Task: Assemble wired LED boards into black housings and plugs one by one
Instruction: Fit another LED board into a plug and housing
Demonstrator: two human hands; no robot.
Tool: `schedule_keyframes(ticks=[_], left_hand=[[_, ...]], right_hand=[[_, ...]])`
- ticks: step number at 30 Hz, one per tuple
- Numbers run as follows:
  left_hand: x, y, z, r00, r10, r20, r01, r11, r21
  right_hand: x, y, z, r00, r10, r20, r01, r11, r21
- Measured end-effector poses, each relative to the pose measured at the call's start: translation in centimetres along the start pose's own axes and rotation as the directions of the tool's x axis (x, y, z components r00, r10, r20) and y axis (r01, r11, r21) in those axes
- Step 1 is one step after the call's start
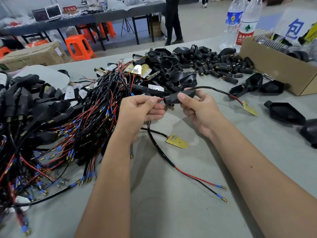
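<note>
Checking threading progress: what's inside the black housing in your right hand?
A cable enters the black housing; red wires exit toward the left hand. Right hand fingers cover the rest.

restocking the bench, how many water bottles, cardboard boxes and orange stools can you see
water bottles: 2
cardboard boxes: 2, one on the table, one on the floor
orange stools: at least 3, others partly hidden behind
total: 7 or more

Large blue character "包" shows on the white sign (294, 26) behind the brown cardboard box (281, 67); other labels blur beyond reading.
</note>
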State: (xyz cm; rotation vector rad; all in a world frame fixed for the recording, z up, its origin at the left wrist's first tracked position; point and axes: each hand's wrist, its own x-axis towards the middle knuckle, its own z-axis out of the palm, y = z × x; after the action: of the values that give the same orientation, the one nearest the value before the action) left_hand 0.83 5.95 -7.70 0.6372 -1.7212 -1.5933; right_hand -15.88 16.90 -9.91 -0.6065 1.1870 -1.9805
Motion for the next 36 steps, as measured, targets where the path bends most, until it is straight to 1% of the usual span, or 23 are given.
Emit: schedule_keyframes(ticks=[1,5,6,8,10,13,14,15,16,18,20,22,24,26,27,29,31,33,35,36], left_hand=[[0.0,0.1,0.0,1.000,0.003,0.002,-0.003,1.000,-0.003],[0.0,0.4,0.5,1.000,-0.007,-0.026,0.005,0.998,-0.068],[0.0,0.4,0.7,0.999,-0.009,-0.037,0.006,0.995,-0.098],[0.0,0.6,0.9,0.999,-0.018,-0.042,0.012,0.990,-0.137],[-0.1,0.8,0.8,0.999,-0.033,-0.036,0.028,0.992,-0.125],[-0.2,1.2,-0.8,0.994,-0.036,-0.100,0.026,0.995,-0.099],[-0.2,1.4,-1.5,0.991,-0.031,-0.131,0.015,0.993,-0.119],[-0.2,1.7,-2.4,0.988,-0.027,-0.150,0.001,0.985,-0.170],[-0.3,1.9,-3.1,0.989,-0.028,-0.144,-0.010,0.966,-0.258],[-0.7,2.2,-4.6,0.997,-0.033,-0.076,-0.006,0.888,-0.460],[-1.1,2.3,-5.8,0.999,-0.020,0.031,0.034,0.832,-0.553],[-1.4,2.3,-6.5,0.984,0.022,0.174,0.080,0.827,-0.556],[-1.6,2.2,-6.7,0.949,0.055,0.310,0.126,0.836,-0.534],[-1.7,2.1,-6.5,0.926,0.036,0.376,0.157,0.868,-0.471],[-1.6,2.0,-6.5,0.924,0.010,0.382,0.170,0.885,-0.434],[-1.5,2.0,-6.4,0.929,-0.066,0.365,0.211,0.902,-0.376],[-1.3,1.9,-6.2,0.949,-0.120,0.290,0.216,0.920,-0.326],[-1.1,1.8,-5.9,0.983,-0.124,0.134,0.161,0.937,-0.310],[-1.0,2.0,-5.8,0.996,-0.077,-0.039,0.059,0.941,-0.333],[-0.9,2.3,-5.9,0.994,-0.041,-0.103,0.004,0.944,-0.330]], right_hand=[[0.0,0.0,0.2,1.000,0.026,0.005,-0.026,0.997,0.070],[-0.2,0.1,0.7,0.995,0.094,0.018,-0.096,0.981,0.169],[-0.2,0.1,0.8,0.993,0.114,0.006,-0.112,0.967,0.229],[0.0,-0.1,0.5,0.986,0.158,-0.053,-0.122,0.902,0.415],[0.3,-0.6,-0.1,0.978,0.178,-0.110,-0.086,0.822,0.563],[0.5,-1.2,-0.8,0.971,0.195,-0.139,-0.055,0.746,0.664],[0.5,-1.4,-0.9,0.971,0.197,-0.139,-0.044,0.711,0.702],[0.5,-1.5,-0.9,0.971,0.194,-0.139,-0.029,0.675,0.738],[0.4,-1.7,-0.8,0.970,0.192,-0.149,-0.009,0.643,0.766],[0.5,-2.0,-0.8,0.967,0.186,-0.173,0.025,0.609,0.793],[0.7,-1.9,-1.0,0.969,0.182,-0.169,0.026,0.603,0.797],[0.7,-1.6,-1.2,0.971,0.193,-0.144,0.001,0.594,0.805],[0.7,-1.5,-1.4,0.972,0.200,-0.127,-0.019,0.601,0.799],[0.7,-1.5,-1.5,0.970,0.202,-0.138,-0.027,0.648,0.762],[0.7,-1.6,-1.5,0.969,0.203,-0.143,-0.032,0.674,0.738],[0.5,-1.7,-1.5,0.972,0.195,-0.128,-0.051,0.716,0.696],[0.3,-1.8,-1.3,0.975,0.189,-0.120,-0.067,0.757,0.650],[0.2,-1.9,-1.0,0.970,0.198,-0.138,-0.075,0.790,0.608],[0.3,-1.9,-0.7,0.967,0.205,-0.152,-0.080,0.807,0.585],[0.3,-2.0,-0.6,0.968,0.201,-0.151,-0.079,0.814,0.576]])
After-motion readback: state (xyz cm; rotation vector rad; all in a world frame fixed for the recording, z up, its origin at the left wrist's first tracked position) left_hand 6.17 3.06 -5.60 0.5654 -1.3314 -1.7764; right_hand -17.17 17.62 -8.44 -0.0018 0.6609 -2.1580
